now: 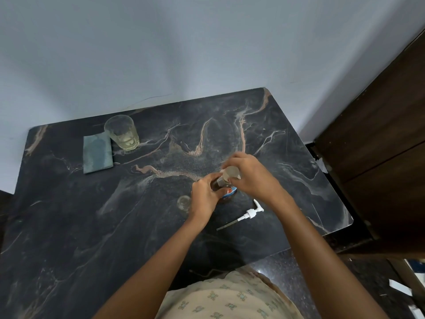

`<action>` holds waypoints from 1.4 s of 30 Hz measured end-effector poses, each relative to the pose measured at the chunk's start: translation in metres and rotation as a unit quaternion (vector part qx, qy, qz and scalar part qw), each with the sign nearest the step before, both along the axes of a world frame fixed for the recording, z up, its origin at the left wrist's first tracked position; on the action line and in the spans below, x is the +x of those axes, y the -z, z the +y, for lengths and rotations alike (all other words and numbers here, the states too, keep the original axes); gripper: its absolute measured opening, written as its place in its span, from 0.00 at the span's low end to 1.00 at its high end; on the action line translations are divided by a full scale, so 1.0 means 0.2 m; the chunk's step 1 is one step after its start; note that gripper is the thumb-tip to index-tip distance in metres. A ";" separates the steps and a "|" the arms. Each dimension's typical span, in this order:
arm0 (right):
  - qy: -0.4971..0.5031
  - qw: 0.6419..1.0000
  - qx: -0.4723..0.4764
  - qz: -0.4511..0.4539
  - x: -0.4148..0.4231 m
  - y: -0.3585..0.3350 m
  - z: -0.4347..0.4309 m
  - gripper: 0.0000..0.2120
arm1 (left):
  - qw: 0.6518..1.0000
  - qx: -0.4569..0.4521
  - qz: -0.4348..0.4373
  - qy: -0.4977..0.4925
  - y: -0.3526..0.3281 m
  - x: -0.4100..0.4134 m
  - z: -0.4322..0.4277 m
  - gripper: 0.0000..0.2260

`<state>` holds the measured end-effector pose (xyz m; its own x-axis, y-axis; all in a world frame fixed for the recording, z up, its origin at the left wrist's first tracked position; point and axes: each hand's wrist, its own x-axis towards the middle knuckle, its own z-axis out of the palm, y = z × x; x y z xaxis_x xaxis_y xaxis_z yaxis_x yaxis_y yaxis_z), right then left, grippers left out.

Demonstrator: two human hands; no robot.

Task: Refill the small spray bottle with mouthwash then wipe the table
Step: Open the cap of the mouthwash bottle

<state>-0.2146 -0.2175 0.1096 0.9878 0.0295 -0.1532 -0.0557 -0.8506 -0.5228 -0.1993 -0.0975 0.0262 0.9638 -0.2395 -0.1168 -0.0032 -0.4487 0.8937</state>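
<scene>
Dark marble table (110,226) against a pale wall (184,42); both hands meet near its centre.
Left hand (203,196) curls round the neck of the dark bottle (216,184) standing on the table. Right hand (250,178) grips the small clear bottle (227,174), tilted against the dark bottle's top. Blue-and-red label (230,191): text unreadable. White pump head (251,212) lies just beside the right wrist.

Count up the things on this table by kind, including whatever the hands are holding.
Bottles: 2, a dark labelled bottle in the left hand and a small clear bottle in the right hand
Glass tumbler: 1
Cloth: 1
White pump head: 1
Small clear item, kind unclear: 1
Total: 6
</scene>
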 end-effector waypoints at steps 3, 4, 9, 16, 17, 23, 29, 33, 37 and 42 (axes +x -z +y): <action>-0.029 0.999 0.013 0.006 0.00 0.00 0.00 0.14 | 1.000 -0.003 0.004 -0.004 0.00 0.00 0.00 0.18; -0.024 1.000 0.008 0.002 -0.01 0.01 0.00 0.14 | 1.000 -0.004 0.004 -0.005 0.00 0.00 0.00 0.18; -0.013 0.999 -0.033 -0.005 -0.01 0.03 0.00 0.18 | 1.000 0.002 -0.004 -0.005 0.00 0.00 0.00 0.19; -0.003 0.998 0.068 -0.014 0.00 0.00 -0.06 0.14 | 1.000 0.003 -0.014 -0.001 0.01 0.00 0.00 0.19; 0.000 0.997 0.081 -0.016 -0.01 0.00 -0.07 0.15 | 1.000 0.001 -0.015 0.000 0.01 0.00 0.00 0.19; 0.083 0.983 0.156 -0.053 -0.05 0.01 -0.17 0.18 | 0.999 -0.038 -0.007 -0.007 0.02 0.01 0.00 0.19; 0.190 0.969 0.142 -0.063 -0.06 0.22 -0.33 0.16 | 0.999 -0.045 -0.008 -0.002 0.04 0.01 0.01 0.20; 0.279 0.944 0.163 -0.067 -0.09 0.44 -0.41 0.14 | 0.998 -0.055 0.001 -0.001 0.04 0.01 0.00 0.20; 0.329 0.930 0.155 -0.050 -0.13 0.63 -0.43 0.16 | 0.998 -0.055 -0.004 0.000 0.04 0.00 0.00 0.19; 0.349 0.915 0.183 -0.084 -0.15 0.75 -0.42 0.23 | 0.998 -0.057 0.000 0.001 0.05 0.01 0.00 0.20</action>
